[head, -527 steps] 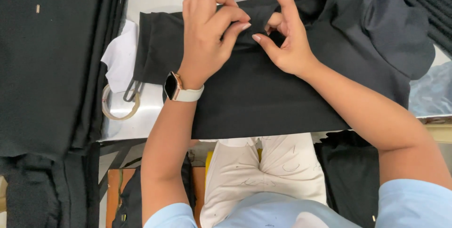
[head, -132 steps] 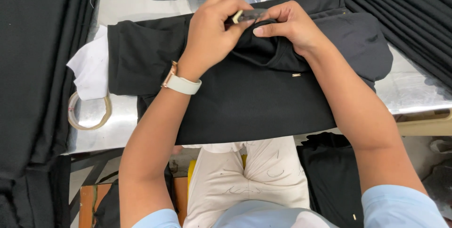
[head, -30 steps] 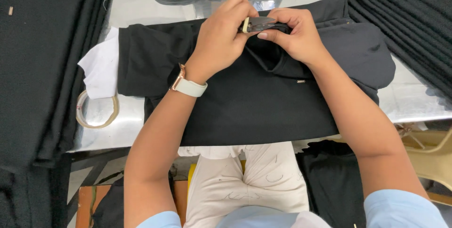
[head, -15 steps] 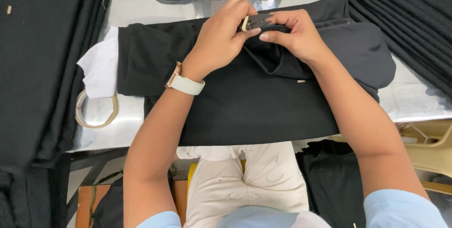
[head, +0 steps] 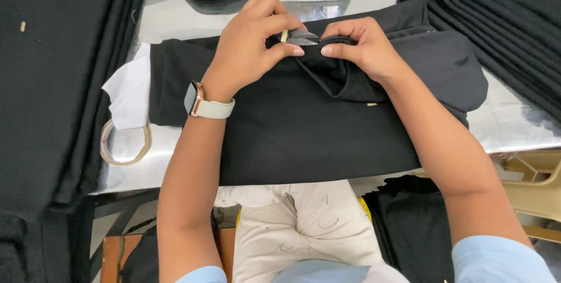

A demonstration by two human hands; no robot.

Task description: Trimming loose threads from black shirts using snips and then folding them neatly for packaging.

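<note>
Two hands working a small thread snip at the top fold of a black garment on a metal table.

Spread across the shiny metal table, between stacks of black fabric on the left and folded black cloth on the right: folded black garment, long axis running left to right, near edge hanging over the table edge. Pinched shut on a raised fold at its upper edge, right hand. Closed on the thread snip, left hand, wearing a wristwatch; snip lying level, blades pointing right toward the pinched fold. Compared with half a second ago, hardly any change: same grip, hands barely shifted.
</note>
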